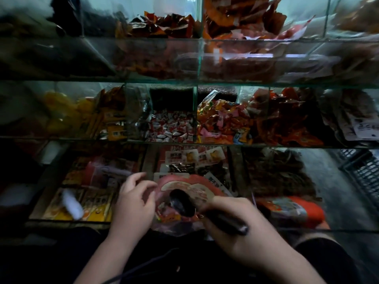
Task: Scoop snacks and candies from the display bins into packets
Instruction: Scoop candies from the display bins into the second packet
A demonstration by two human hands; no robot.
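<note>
Two hands, lower centre: left hand (131, 203) holds the packet (184, 179) rim so its mouth gapes; right hand (242, 228) grips the scoop (182, 203), tipped inside.

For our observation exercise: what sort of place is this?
Probably a loose-snack shop: tiered glass bins of wrapped candies, and the right hand holds a black scoop over a packet.

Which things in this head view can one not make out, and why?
Head view, scoop: its load, the bowl is too dark.
Head view, packet: its sides, hidden behind the left hand and right hand.
Head view, top-left bin: its contents, dark and blurred.
</note>
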